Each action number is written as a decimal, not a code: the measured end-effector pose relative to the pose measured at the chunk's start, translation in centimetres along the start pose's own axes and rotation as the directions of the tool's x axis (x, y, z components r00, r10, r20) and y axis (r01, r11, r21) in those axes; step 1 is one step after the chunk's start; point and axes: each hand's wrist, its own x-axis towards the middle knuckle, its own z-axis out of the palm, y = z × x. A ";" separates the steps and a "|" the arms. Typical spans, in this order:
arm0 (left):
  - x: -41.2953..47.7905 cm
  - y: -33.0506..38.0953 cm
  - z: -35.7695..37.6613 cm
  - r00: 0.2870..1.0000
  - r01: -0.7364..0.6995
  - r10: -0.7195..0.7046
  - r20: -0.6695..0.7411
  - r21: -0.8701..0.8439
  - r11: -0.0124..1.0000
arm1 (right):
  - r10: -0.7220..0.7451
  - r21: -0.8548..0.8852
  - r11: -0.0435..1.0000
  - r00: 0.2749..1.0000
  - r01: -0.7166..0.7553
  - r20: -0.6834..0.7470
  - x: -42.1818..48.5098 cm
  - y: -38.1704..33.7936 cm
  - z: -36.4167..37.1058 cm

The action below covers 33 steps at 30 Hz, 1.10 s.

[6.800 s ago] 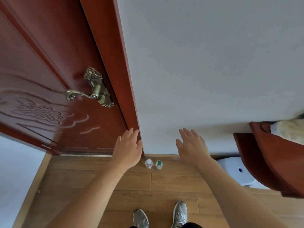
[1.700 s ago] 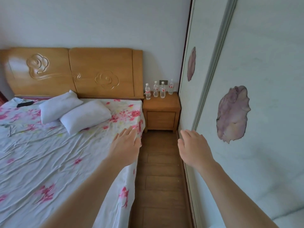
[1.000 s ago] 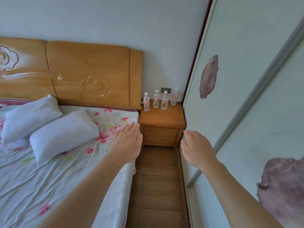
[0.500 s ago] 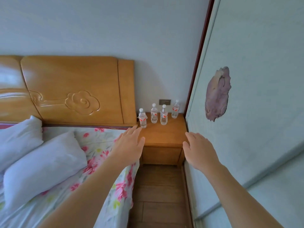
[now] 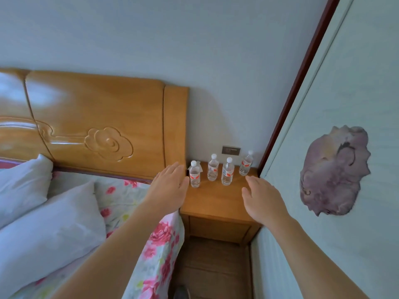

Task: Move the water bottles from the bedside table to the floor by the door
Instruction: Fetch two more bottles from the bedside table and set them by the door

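Water bottles (image 5: 227,172), four in all, are what you want, so read the space around them first. The bed (image 5: 121,197) is on your left and the wardrobe door (image 5: 345,87) on your right, with the bedside tabletop (image 5: 216,199) wedged between them. Both your arms reach over it, holding nothing. Your left hand (image 5: 169,187) is flat with straight fingers, just beside the leftmost bottle (image 5: 195,175). Your right hand (image 5: 262,197) is spread, short of the rightmost bottle (image 5: 245,165) in the back corner. All four stand upright near the wall, close together. I'd judge that a wide hand going for one may tip its neighbour, which could roll off the front edge. The wardrobe also leaves your fingers little room around the corner bottle.
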 end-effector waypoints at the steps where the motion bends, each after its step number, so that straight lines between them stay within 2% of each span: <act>1: 1.7 -0.5 0.1 1.000 -0.010 0.010 0.005 0.002 1.000 | 0.009 -0.002 1.000 1.000 -0.009 -0.003 1.4 -0.3 0.0; 7: 12.3 -3.0 0.8 0.996 -0.051 0.052 0.068 -0.020 0.999 | 0.079 -0.001 0.997 0.996 -0.080 -0.028 10.0 -1.0 0.4; 13: 20.8 -3.4 1.4 0.993 -0.068 0.070 0.097 -0.023 0.997 | 0.088 0.023 0.996 0.996 -0.087 -0.026 16.8 -0.9 1.2; 21: 28.5 -3.3 5.6 0.988 0.048 -0.043 0.148 -0.026 0.999 | 0.037 0.102 0.994 0.999 -0.038 0.016 27.1 2.1 3.9; 29: 33.5 -6.5 11.1 0.959 0.200 -0.180 0.218 -0.068 0.977 | 0.098 0.212 0.967 0.977 -0.138 0.192 33.0 5.1 10.1; 33: 35.4 -8.5 14.4 0.935 0.258 -0.219 0.279 -0.111 0.960 | 0.140 0.243 0.950 0.963 -0.196 0.230 35.2 6.8 13.4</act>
